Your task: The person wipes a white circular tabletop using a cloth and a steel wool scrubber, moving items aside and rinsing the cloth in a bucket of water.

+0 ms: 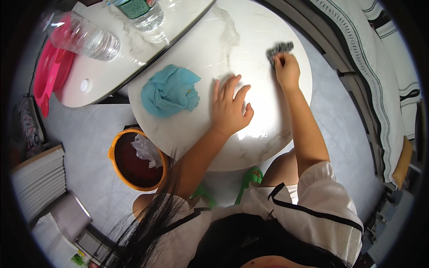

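My right hand (287,70) pinches a dark grey, speckled scrubber (281,49) against the far right part of a round white marble-patterned tabletop (201,144). The scrubber is blurred, so its exact material is unclear. My left hand (229,107) is spread near the middle of the same tabletop, fingers apart, holding nothing. To its left lies a crumpled light blue cloth (171,90), a short gap away from the fingers. A small yellowish-brown speck shows on the cloth's right part.
A second tabletop (110,78) at upper left bears two clear plastic bottles (97,42), a white cap (85,85) and a pink plastic basin (63,72). An orange-rimmed bucket (117,167) holding crumpled clear plastic stands below left. A sofa with a patterned cover (372,83) borders the right.
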`<control>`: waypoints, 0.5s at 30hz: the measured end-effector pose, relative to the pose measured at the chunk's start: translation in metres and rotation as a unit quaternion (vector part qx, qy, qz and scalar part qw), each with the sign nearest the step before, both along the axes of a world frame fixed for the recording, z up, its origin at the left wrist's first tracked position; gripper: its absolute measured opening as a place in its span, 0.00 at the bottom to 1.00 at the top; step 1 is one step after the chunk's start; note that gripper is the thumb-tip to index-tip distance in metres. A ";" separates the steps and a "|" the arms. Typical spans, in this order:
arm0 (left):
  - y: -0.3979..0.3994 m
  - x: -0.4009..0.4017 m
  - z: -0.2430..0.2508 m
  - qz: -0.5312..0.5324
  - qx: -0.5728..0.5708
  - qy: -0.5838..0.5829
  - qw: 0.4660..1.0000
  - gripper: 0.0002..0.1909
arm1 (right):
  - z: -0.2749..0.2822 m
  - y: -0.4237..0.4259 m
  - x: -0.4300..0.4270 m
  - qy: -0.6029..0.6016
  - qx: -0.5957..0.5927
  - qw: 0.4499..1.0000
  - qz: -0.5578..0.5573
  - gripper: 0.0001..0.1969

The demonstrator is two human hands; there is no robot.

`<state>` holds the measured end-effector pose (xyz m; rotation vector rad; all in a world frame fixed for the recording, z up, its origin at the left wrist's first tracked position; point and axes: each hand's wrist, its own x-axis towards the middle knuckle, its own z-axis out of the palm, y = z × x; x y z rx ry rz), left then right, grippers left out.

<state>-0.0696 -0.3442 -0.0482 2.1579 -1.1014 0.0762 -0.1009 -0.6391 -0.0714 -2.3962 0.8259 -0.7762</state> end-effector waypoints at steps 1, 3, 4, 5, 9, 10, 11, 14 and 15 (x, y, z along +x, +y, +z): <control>-0.018 -0.012 -0.015 -0.036 -0.078 0.009 0.996 0.28 | -0.009 -0.032 -0.003 0.013 -0.048 0.998 -0.023 0.09; 0.014 0.003 0.017 0.012 -0.051 -0.050 0.997 0.24 | -0.005 -0.022 0.049 -0.009 -0.077 0.997 -0.015 0.14; 0.036 0.013 0.029 0.064 -0.005 -0.064 0.996 0.27 | -0.003 -0.004 0.074 -0.010 -0.089 0.996 0.000 0.15; 0.053 0.031 0.023 0.144 0.021 -0.106 0.984 0.33 | -0.002 0.025 0.094 0.014 -0.094 0.995 0.042 0.16; 0.115 0.093 0.007 0.300 0.133 -0.131 0.935 0.49 | -0.010 0.159 0.107 0.017 -0.073 0.962 0.261 0.13; 0.125 0.100 0.003 0.284 0.135 -0.098 0.944 0.50 | -0.007 0.166 0.097 0.024 -0.055 0.961 0.270 0.11; 0.133 0.101 -0.003 0.279 0.146 -0.090 0.945 0.50 | -0.002 0.165 0.093 0.027 -0.050 0.962 0.266 0.10; 0.118 0.097 -0.015 0.257 0.141 -0.100 0.951 0.50 | 0.015 0.067 0.110 0.081 -0.085 0.984 0.133 0.08; 0.112 0.094 -0.016 0.256 0.135 -0.113 0.951 0.50 | 0.027 0.039 0.116 0.098 -0.088 0.987 0.096 0.08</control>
